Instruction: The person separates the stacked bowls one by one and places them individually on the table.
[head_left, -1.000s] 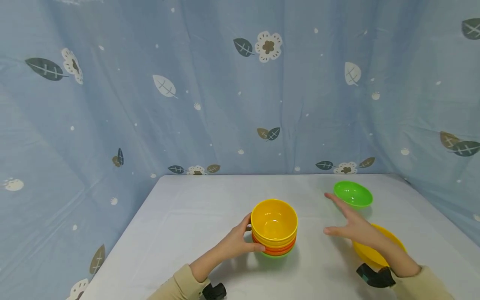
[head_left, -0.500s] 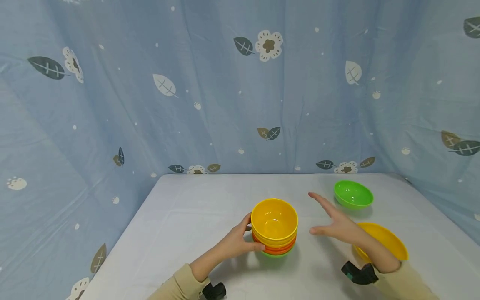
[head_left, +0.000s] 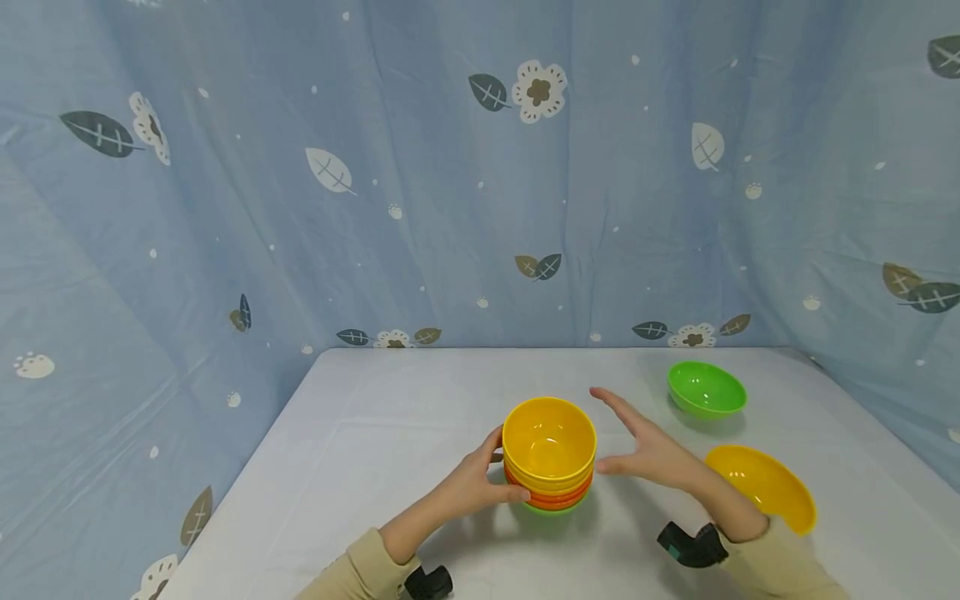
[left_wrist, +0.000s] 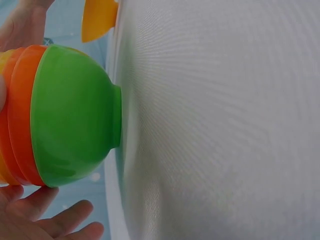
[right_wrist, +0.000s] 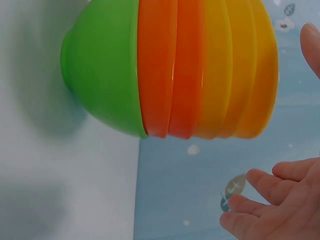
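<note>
A stack of nested bowls stands on the white table, yellow bowls (head_left: 549, 440) on top, orange ones (head_left: 553, 502) below and a green bowl (left_wrist: 75, 115) at the bottom. The left hand (head_left: 468, 483) grips the stack from its left side, thumb on the near side and fingers round the far side. Just right of the stack, the right hand (head_left: 652, 450) is spread with thumb and fingers apart, holding nothing. In the right wrist view its fingers (right_wrist: 270, 200) are clear of the stacked bowls.
A separate green bowl (head_left: 707, 389) sits at the table's back right. Nearer, a yellow bowl (head_left: 765, 485) lies beside the right forearm, partly covered by the sleeve. A patterned blue curtain (head_left: 450, 167) hangs behind the white table (head_left: 390, 417).
The right hand has moved left from beside the separate bowls to close beside the stack, uncovering more of the yellow bowl. The left hand and the stack have stayed in place.
</note>
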